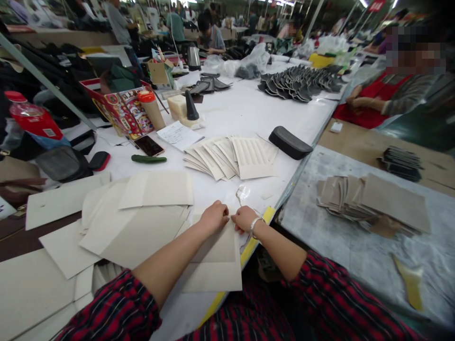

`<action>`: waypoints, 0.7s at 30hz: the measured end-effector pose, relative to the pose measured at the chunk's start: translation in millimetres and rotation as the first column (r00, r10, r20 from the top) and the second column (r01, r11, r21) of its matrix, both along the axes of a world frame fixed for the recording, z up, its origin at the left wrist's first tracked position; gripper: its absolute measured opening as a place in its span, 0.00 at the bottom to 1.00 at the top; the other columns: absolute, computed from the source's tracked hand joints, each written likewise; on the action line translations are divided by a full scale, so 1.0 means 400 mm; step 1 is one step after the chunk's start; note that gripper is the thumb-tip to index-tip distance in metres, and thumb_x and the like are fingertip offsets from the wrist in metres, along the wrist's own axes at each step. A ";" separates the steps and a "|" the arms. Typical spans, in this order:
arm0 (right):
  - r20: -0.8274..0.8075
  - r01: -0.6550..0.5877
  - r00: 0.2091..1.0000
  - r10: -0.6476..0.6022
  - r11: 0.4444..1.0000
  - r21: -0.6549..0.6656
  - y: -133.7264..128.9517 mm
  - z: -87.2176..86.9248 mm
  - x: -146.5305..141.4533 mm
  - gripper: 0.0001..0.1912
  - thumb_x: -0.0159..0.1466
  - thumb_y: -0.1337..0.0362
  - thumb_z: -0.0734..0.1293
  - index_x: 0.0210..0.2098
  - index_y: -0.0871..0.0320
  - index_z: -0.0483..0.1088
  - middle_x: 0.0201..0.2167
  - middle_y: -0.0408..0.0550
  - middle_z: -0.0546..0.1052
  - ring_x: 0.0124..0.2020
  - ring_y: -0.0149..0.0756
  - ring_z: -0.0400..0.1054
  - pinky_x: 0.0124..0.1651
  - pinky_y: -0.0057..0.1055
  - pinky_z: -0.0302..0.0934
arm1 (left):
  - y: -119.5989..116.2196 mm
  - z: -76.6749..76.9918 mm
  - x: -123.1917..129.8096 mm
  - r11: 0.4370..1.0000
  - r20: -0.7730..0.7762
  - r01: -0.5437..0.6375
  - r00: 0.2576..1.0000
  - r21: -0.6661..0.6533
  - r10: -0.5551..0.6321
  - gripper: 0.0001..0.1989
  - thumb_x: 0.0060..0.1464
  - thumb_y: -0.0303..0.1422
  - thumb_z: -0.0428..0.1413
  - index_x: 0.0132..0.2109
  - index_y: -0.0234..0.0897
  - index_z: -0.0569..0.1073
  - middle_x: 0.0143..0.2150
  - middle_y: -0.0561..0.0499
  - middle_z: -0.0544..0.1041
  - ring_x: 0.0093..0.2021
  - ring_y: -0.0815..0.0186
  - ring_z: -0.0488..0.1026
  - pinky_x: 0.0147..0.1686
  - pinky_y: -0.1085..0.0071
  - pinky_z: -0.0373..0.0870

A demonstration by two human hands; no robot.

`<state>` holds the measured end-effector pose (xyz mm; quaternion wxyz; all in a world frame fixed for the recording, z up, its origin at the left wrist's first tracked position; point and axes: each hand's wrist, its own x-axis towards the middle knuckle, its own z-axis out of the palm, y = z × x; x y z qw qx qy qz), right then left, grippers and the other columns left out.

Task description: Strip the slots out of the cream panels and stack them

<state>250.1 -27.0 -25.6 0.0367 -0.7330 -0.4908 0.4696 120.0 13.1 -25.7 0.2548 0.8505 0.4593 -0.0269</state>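
Both my hands are close together over a pale sheet (216, 270) at the table's front edge. My left hand (214, 218) has its fingers curled at the sheet's upper right corner; whatever lies between them is too small to make out. Just to the right, my right hand (244, 219) is closed in a pinch beside the same corner, its fingertips nearly meeting the left ones. Large pale sheets (142, 232) lie in an overlapping pile to the left. Beyond my hands, ribbed pale pieces (254, 158) are fanned out. A scrap of clear plastic (243, 193) lies just past my fingers.
A black case (289, 142), a phone (149, 145), a green cucumber (148, 159) and a paper (180, 135) lie farther back. On the lower right table (330, 246) sit stacked grey-brown pieces (394, 199). A person in a red apron (377, 99) sits at the right.
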 end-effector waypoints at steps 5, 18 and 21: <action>0.022 0.070 0.997 -0.069 0.994 -0.087 0.021 -0.030 -0.006 0.09 0.53 0.65 0.60 0.29 0.64 0.68 0.20 0.50 0.75 0.14 0.31 0.66 0.17 0.24 0.56 | 0.018 0.003 0.011 0.997 -0.021 0.068 0.997 -0.034 -0.069 0.03 0.44 0.30 0.51 0.29 0.37 0.68 0.32 0.52 0.67 0.32 0.69 0.66 0.31 0.75 0.62; 0.337 -0.201 0.938 0.082 0.921 0.334 -0.037 0.016 -0.015 0.11 0.54 0.63 0.61 0.35 0.62 0.67 0.28 0.49 0.74 0.30 0.33 0.67 0.32 0.25 0.56 | -0.105 0.031 -0.122 0.955 0.002 0.274 0.961 0.117 -0.276 0.27 0.40 0.36 0.58 0.50 0.37 0.62 0.56 0.44 0.60 0.55 0.56 0.56 0.52 0.61 0.55; 0.395 -0.384 0.891 0.223 0.835 0.395 -0.020 0.016 -0.019 0.14 0.52 0.64 0.63 0.39 0.59 0.65 0.32 0.47 0.73 0.34 0.33 0.65 0.35 0.26 0.54 | -0.115 0.034 -0.129 0.936 -0.082 0.322 0.946 0.142 -0.313 0.31 0.39 0.42 0.58 0.51 0.38 0.61 0.58 0.44 0.57 0.55 0.53 0.54 0.49 0.58 0.57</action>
